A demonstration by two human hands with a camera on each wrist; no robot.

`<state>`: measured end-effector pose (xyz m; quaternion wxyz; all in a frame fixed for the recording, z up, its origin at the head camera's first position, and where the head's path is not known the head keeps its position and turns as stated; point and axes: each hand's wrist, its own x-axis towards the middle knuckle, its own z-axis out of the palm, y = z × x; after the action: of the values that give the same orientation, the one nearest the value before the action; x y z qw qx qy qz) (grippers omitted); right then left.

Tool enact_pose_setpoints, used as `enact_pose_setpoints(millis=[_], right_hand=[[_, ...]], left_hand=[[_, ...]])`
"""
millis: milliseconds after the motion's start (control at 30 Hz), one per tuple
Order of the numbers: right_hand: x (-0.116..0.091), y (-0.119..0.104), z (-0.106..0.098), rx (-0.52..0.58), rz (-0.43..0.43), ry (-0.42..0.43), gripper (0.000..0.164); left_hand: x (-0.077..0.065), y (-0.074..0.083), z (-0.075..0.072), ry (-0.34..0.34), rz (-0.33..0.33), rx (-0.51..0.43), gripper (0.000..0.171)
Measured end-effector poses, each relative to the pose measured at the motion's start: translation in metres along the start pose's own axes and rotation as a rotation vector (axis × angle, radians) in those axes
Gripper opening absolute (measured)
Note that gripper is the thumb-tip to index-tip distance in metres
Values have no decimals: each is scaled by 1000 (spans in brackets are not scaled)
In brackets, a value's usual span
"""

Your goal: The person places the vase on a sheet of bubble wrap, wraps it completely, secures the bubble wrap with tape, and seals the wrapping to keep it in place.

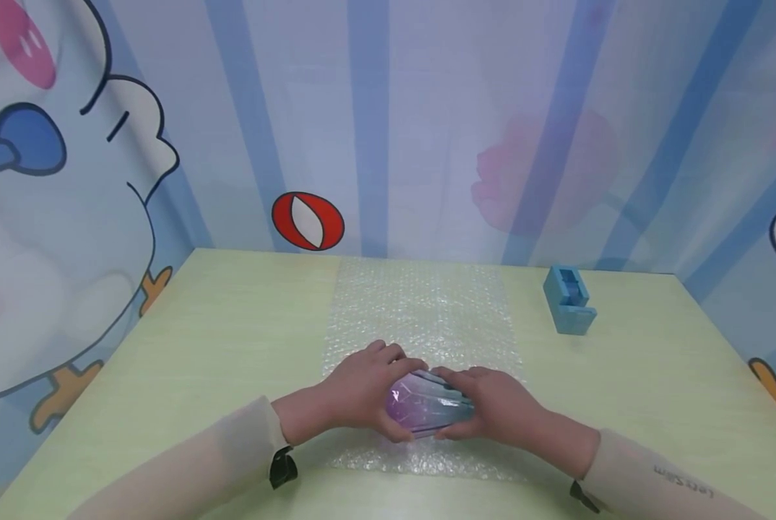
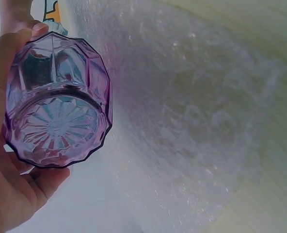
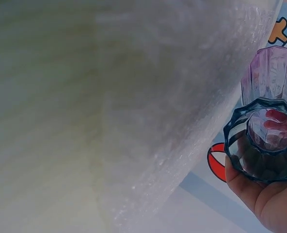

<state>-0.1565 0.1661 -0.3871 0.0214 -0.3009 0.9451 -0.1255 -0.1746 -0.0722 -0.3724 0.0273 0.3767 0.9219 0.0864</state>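
1. The left grip (image 1: 365,388) curls around the purple end of the tinted glass (image 1: 420,406), the right grip (image 1: 501,404) around its teal end.
2. Light, even pressure from both sides should steady it best.
3. Counts: one glass between the grips; one bubble-wrap sheet (image 1: 420,303) below them; one blue block (image 1: 566,318) beyond the right grip.

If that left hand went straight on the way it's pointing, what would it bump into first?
Beyond the glass vessel it holds, the left hand would probably meet the right hand, though depth is unclear.
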Motion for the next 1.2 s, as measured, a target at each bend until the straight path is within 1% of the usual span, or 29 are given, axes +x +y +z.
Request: enact_pose_setpoints(millis=[167,333,433,500,567,667,733,800,867,1033,1200], right_hand=[[2,2,-1,11,-12,-7,81],[6,5,-4,19,-58,9,79],[7,6,-4,25,-55,1,80],[7,6,-4,29,-51,-10,80],[8,7,-4,36,-50,-17,80],[10,7,-5,55,-40,-31,79],[12,7,-6,76,-30,-39,79],[13,8,-7,96,-10,-50,80],[14,8,-8,116,4,-57,81],[14,10,-8,131,12,-66,82],[16,10,-8,122,17,-73,83]], left_hand=[[-1,-1,0,8,2,-16,85],[-3,0,2,42,0,14,87],[-8,2,5,60,4,28,88],[-13,4,9,92,34,54,87],[-18,6,13,142,78,113,88],[-27,10,18,198,116,197,99],[-31,11,21,197,119,230,111],[-34,12,23,179,110,237,121],[-37,12,27,173,106,244,126],[-41,12,34,170,85,231,127],[-41,13,35,147,71,238,126]])
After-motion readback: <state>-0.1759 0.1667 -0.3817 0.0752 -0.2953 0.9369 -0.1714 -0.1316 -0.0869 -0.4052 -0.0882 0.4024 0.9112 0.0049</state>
